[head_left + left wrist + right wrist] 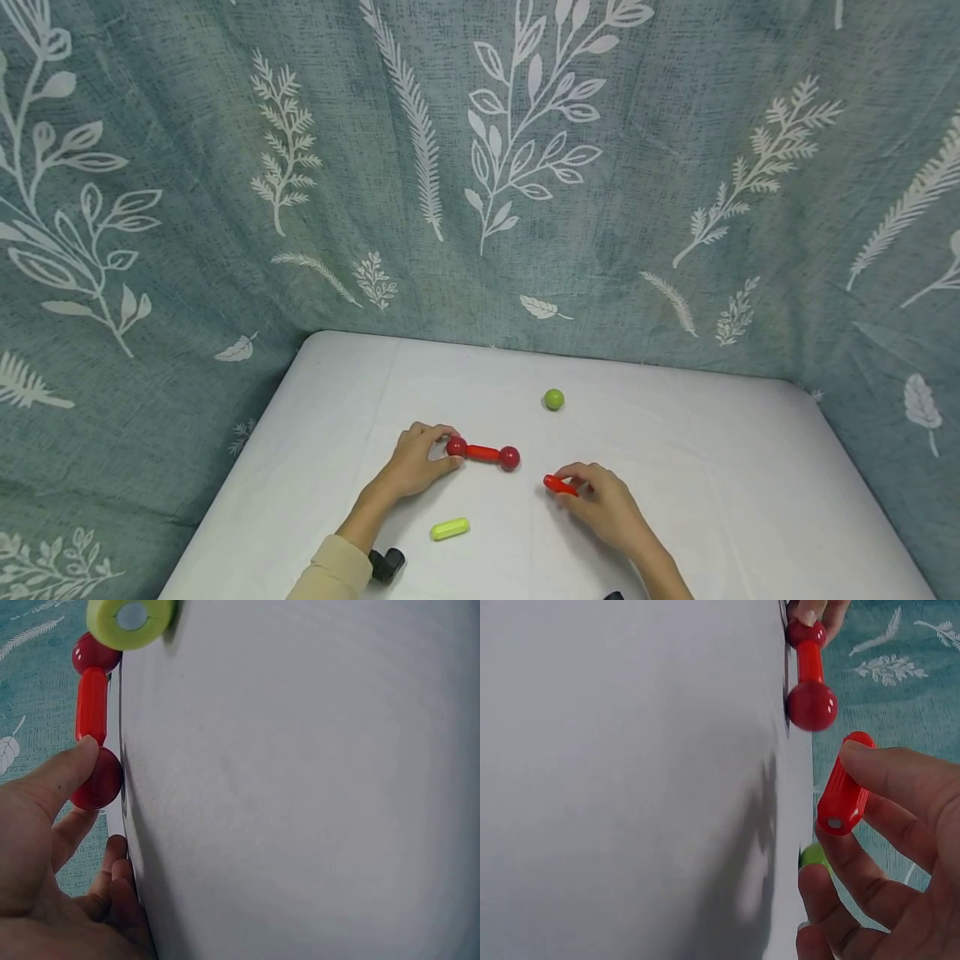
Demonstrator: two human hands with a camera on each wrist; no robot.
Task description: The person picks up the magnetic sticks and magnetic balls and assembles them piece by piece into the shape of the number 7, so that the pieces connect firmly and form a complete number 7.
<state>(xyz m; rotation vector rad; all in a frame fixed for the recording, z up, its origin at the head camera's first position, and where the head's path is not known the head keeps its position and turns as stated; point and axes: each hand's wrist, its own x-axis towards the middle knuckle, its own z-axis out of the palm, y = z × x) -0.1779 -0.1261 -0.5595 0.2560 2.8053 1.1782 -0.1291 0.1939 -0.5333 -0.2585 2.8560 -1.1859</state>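
My left hand (412,462) pinches one end ball of a dumbbell-shaped piece, thumb on one side and fingers on the other. The piece is a red rod (482,453) with a dark red ball (509,458) at each end; the left wrist view shows the gripped ball (101,784) and the far ball (94,654). To its right, my right hand (603,504) holds a loose red rod (845,787) between thumb and fingers. A small grey disc shows in that rod's near end. The loose rod and the dumbbell piece are apart.
A yellow-green rod (450,529) lies on the white table (675,450) in front of the hands. Farther back sits a green ball (554,399). A patterned teal cloth (480,283) hangs behind the table and along both sides.
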